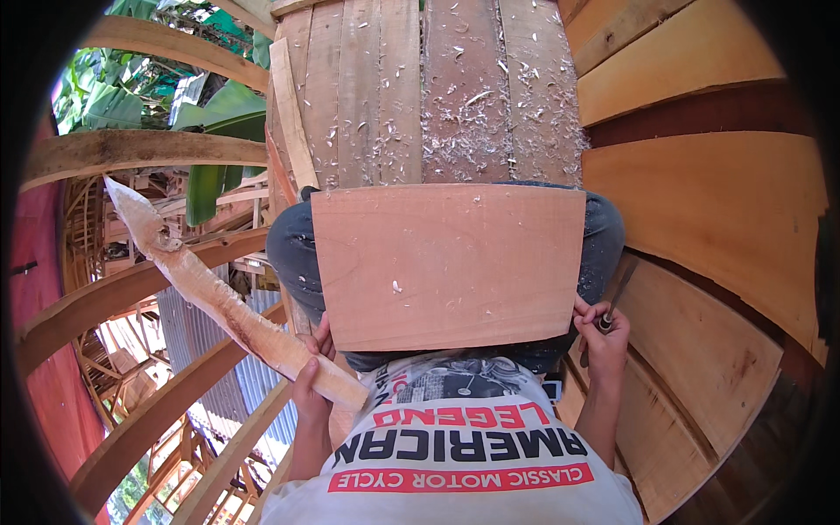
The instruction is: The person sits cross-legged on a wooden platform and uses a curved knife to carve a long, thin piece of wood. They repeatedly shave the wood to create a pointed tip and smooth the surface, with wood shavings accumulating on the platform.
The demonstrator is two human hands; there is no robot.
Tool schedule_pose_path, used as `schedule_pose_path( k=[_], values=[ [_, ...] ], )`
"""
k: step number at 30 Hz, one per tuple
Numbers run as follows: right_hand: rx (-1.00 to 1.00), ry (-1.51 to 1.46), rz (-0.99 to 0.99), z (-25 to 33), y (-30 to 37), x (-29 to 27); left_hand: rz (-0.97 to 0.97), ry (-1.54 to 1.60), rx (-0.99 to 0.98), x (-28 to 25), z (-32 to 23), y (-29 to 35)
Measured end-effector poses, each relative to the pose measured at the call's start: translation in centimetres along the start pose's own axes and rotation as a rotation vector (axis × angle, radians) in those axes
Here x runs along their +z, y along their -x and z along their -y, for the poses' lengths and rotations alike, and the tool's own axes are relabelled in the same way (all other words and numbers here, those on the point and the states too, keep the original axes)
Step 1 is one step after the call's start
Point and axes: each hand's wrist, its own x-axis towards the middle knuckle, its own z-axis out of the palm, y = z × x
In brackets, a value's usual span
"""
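A long, roughly carved piece of pale wood (207, 287) slants up to the left, with a pointed far end and a notch below the point. My left hand (313, 372) is closed round its lower part, just left of the board. Across my lap lies a flat wooden board (446, 262) with a few chips on it. At the board's near right corner, my right hand (604, 337) is closed on a slim knife (618, 293). Its dark handle is mostly covered by the fingers. One fingertip of this hand appears to touch the board's edge.
Wood shavings (468, 109) are scattered over the plank floor (359, 87) ahead. Wide wooden panels (700, 201) stand along the right. On the left, a railing of curved wooden slats (149, 147) borders a drop, with corrugated metal sheets (197, 350) and banana leaves (229, 114) beyond.
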Motion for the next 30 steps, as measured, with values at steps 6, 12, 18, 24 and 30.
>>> schedule_pose_path(
  k=[6, 12, 18, 24, 30],
  values=[
    [-0.010, -0.057, 0.053, -0.2, -0.9, -0.2, -0.019, 0.037, -0.012, 0.8, 0.3, -0.5],
    [-0.030, -0.042, 0.085, -0.3, -1.8, -0.6, -0.021, 0.041, -0.027, 0.2, 0.9, -0.8],
    [-0.135, -0.029, 0.046, 0.0, -2.2, 0.1, -0.054, -0.191, 0.128, -3.5, 2.6, -0.1],
    [-0.292, 0.153, -0.062, 2.4, -3.7, 2.4, -0.235, -0.257, 0.037, -3.6, 1.7, 5.8],
    [-0.496, 0.347, -0.117, 3.9, -4.7, 4.3, -0.132, -0.781, 0.084, -1.5, -4.4, 2.7]
  ],
)
